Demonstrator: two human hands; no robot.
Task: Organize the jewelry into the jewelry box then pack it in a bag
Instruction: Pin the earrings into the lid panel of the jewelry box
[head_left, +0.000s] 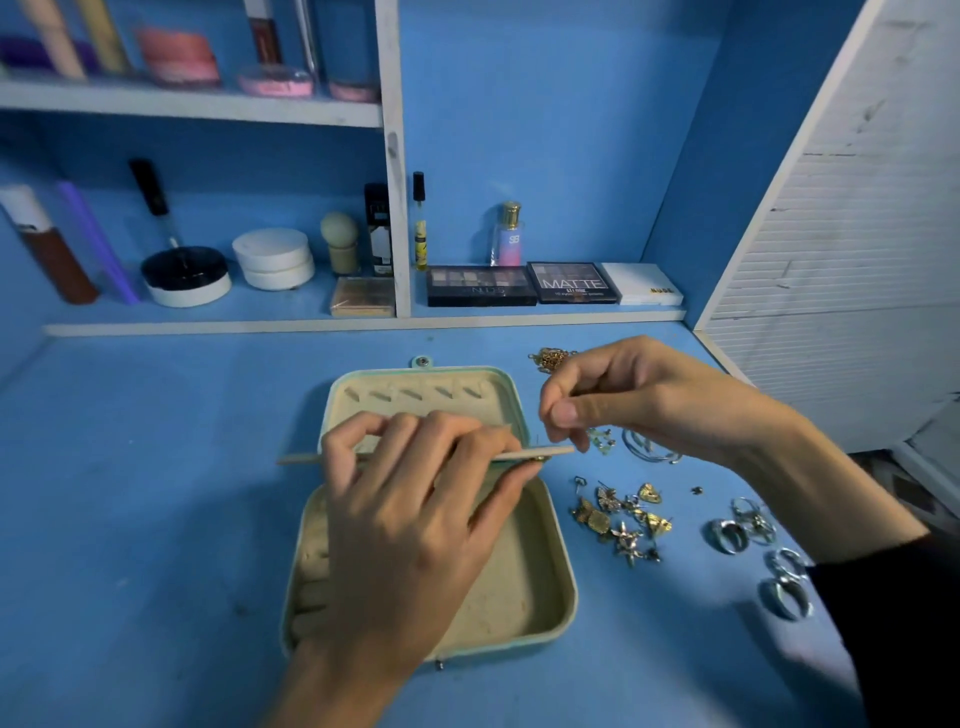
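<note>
Gripping left hand (415, 499): fingers clamped on the flap (558, 451) of the jewelry box (563, 577).
Right hand (623, 400): fingertips pinched together, just right of flap.

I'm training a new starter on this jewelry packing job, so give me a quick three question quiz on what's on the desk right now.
1. True or false: the jewelry box lies open on the desk.
2. Multiple choice: the gold earrings lie (A) inside the box, (B) on the desk to the right of the box, (C) on the shelf.
3. Which hand grips the thin beige panel across the middle of the box?

Key: 1 true. 2 B. 3 the left hand.
</note>
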